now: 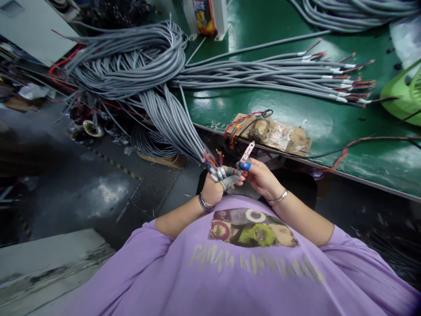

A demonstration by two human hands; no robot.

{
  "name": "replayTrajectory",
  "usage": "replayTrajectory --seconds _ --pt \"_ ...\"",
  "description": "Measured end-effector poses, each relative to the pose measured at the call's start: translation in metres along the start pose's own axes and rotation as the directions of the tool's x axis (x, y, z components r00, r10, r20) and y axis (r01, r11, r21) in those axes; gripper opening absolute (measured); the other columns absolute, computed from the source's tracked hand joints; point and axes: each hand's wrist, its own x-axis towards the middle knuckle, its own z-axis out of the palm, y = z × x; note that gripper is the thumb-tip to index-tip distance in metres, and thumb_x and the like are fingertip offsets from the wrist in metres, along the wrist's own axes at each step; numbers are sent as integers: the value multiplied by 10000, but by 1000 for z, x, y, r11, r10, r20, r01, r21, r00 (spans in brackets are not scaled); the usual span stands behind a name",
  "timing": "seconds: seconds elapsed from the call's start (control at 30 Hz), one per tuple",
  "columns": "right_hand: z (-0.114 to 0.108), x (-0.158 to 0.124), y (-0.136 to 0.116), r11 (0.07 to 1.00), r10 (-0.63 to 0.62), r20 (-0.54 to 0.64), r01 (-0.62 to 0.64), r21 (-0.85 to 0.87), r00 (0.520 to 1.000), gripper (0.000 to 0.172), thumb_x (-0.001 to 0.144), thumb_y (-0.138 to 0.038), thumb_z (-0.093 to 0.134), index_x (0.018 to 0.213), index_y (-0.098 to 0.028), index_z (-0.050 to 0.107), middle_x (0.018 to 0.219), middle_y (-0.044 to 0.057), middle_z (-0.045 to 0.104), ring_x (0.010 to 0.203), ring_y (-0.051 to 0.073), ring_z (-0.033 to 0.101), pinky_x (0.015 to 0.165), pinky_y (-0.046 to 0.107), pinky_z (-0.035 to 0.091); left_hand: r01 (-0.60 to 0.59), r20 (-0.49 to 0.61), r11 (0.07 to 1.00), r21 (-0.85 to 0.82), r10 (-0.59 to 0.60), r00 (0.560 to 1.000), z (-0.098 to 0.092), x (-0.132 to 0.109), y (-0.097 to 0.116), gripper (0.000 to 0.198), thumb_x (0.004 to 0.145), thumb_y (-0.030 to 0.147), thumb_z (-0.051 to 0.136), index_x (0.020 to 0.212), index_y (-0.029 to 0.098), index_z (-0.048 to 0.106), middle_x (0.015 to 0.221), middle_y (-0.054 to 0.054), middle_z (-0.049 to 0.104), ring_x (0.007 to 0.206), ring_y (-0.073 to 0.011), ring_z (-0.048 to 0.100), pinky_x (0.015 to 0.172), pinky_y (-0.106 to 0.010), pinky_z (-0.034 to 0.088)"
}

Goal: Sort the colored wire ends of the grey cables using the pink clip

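Observation:
My left hand point(213, 189) is closed round the ends of several grey cables point(184, 125), at my chest. Thin coloured wires point(210, 160) fan out of the stripped ends, past white bands. A grey covering sits on the left thumb. My right hand point(263, 177) is closed close beside it, fingertips at the wires. A flat pale pink strip with small holes point(247, 152) sticks up from its fingers, with a blue piece point(245, 166) at its base. Whether the blue piece is part of the strip or a finger wrap, I cannot tell.
On the green table point(210, 107) lie a big grey cable coil point(131, 66) and a row of cables point(263, 77) with stripped ends. A wooden block point(279, 136) with wires sits at the front edge. A green basket point(403, 94) stands at right. Another coil point(362, 15) lies behind.

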Motion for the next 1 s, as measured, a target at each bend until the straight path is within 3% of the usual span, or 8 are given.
replayTrajectory --seconds 0.1,0.23,0.43,0.6,0.77,1.0 --pt "-4 4 -9 997 32 -85 -25 76 996 390 687 -528 790 751 -183 620 617 -30 590 497 82 475 498 227 453 -58 -30 998 -6 57 998 0 -2 -2 264 712 355 813 864 151 741 799 -81 767 678 -181 732 523 -206 505" --pt "-1 7 -26 998 65 -57 -65 13 996 593 721 -758 626 849 -179 650 731 21 658 522 97 512 460 226 443 -107 -60 994 -11 106 992 3 -3 -2 310 679 413 829 843 162 749 816 -87 769 724 -211 741 527 -231 516" --pt "15 11 -32 997 -62 -100 56 -61 993 499 606 -609 829 690 -181 588 571 -44 534 487 66 446 448 198 400 -122 -78 992 25 123 989 8 -3 2 314 677 438 822 836 177 754 811 -82 771 749 -227 741 546 -262 540" --pt "14 12 -25 998 1 -154 8 58 988 485 688 -652 749 778 -186 653 743 11 678 544 95 538 494 246 451 -141 -70 990 14 142 987 10 0 1 294 676 408 829 832 173 750 811 -77 771 738 -216 739 544 -251 530" --pt "15 13 -25 992 -6 -223 34 122 975 414 706 -588 772 806 -201 664 773 11 713 587 113 566 516 249 447 -116 -42 992 59 119 992 13 4 0 287 699 417 809 821 164 749 830 -86 774 737 -214 740 532 -243 516" --pt "14 11 -19 990 21 -145 0 138 989 508 705 -680 717 787 -181 672 746 20 695 570 111 549 513 248 456 -119 -23 993 15 120 993 8 4 -4 282 712 399 807 840 154 750 815 -86 773 714 -207 740 517 -225 506"
